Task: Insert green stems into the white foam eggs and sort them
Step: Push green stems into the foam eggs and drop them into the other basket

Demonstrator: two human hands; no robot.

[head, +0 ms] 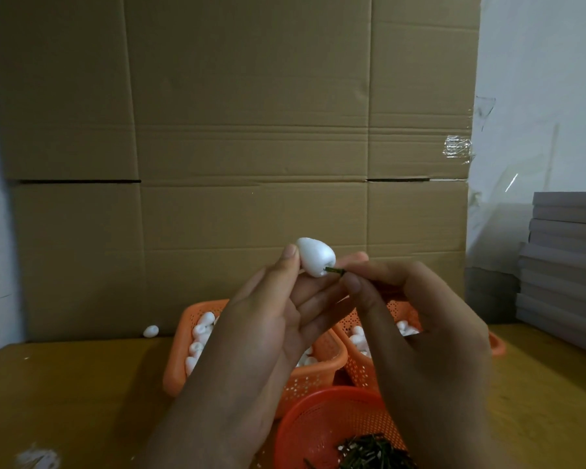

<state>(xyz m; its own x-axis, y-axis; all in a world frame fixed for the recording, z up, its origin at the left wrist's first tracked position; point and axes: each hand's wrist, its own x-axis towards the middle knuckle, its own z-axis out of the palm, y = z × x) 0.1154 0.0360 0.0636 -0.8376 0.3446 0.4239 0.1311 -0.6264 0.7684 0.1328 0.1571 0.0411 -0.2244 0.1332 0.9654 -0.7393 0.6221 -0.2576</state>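
Note:
A white foam egg (315, 256) is raised above the table, held between the thumb and fingers of my left hand (271, 319). A short green stem (335, 271) sticks out of the egg's wide end. My right hand (416, 319) pinches the stem's outer end between thumb and forefinger. Below my hands, a left orange basket (176, 367) holds several foam eggs, and a right orange basket (359, 367) holds more. A round red basket (305, 431) at the front contains a pile of loose green stems (372, 453).
A large flattened cardboard sheet (237, 130) stands upright behind the wooden table (71, 397). One loose foam egg (151, 331) lies at the cardboard's foot, left. Stacked grey boards (565, 265) sit at the right. White crumbs (36, 456) lie front left.

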